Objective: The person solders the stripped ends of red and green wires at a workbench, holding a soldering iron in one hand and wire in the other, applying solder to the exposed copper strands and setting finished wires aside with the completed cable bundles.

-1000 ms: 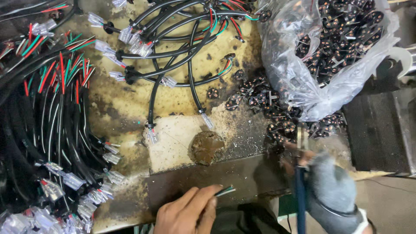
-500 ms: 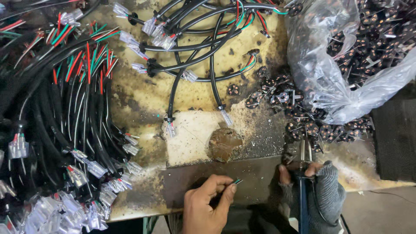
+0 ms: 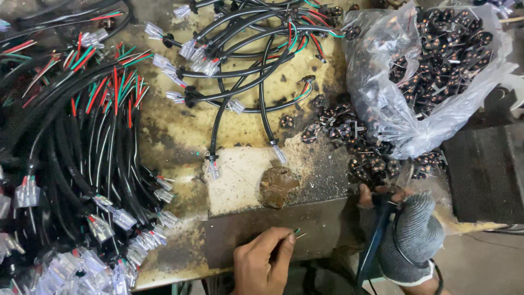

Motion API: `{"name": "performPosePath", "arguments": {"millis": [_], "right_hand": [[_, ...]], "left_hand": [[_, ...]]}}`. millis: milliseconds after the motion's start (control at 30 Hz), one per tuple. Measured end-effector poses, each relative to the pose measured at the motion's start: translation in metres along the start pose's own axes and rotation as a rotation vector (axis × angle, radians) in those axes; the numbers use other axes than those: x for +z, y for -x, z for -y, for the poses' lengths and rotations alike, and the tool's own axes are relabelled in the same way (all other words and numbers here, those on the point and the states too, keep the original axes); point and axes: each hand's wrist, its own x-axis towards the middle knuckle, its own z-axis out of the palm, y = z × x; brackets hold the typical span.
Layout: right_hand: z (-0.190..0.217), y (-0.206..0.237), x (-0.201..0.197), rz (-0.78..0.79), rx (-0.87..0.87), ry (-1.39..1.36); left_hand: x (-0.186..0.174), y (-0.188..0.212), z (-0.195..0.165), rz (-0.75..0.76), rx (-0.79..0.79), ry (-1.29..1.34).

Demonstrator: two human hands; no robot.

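Bare left hand at the near edge of the worktop pinches one thin wire end between its fingertips. Gloved right hand is wrapped around one blue-handled tool. One clear bag of black connectors sits behind; loose ones spill beside it, too many to count.

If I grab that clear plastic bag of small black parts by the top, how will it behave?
The clear plastic bag would probably sag and shift, since its film is thin and crumpled. It looks fairly heavy, being stuffed full. Small black parts already lie outside it, so more may fall out.
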Motion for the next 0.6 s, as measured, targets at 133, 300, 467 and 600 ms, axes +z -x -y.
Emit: {"name": "performPosePath", "arguments": {"millis": [133, 300, 467, 600], "right_hand": [[-0.01, -0.01, -0.021, 0.047, -0.619, 1.088], [-0.022, -0.018, -0.043, -0.039, 0.408, -0.339], [-0.01, -0.014, -0.049, 0.457, 0.164, 0.7], [0.007, -0.021, -0.047, 0.533, 0.178, 1.101]], "left_hand": [[0.002, 0.0, -0.001, 0.027, -0.123, -0.012], [0.007, 0.0, 0.001, -0.022, 0.033, -0.04], [0.008, 0.0, -0.001, -0.019, -0.016, -0.058], [0.008, -0.003, -0.003, 0.022, -0.127, -0.083]]}}
